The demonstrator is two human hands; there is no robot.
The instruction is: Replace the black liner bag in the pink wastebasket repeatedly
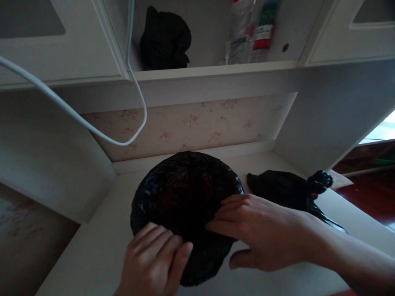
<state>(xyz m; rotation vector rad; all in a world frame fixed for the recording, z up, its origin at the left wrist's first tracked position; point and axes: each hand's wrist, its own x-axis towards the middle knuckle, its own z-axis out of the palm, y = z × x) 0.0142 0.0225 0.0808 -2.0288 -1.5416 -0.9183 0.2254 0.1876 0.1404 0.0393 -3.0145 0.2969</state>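
A black plastic bag (173, 185) lines a round bin-like container standing on a white surface, its edge folded over the rim. The container's walls are hidden under the plastic, and a loose flap of it hangs at the front. My left hand (157, 257) is closed on the bag at the near left rim, fingers curled over the edge. At the near right rim, my right hand (256, 230) lays its fairly straight fingers across the bag's inner edge, with the thumb held apart outside. The fingertips of that hand are partly lost in the dark opening.
To the right lies another black plastic bag (277, 187), its end bunched. A white cable (83, 121) hangs in front on the left. Overhead, a shelf (212, 74) holds a dark bundle (166, 39) and a clear plastic bottle (242, 33). Side panels flank the white desk surface (101, 213).
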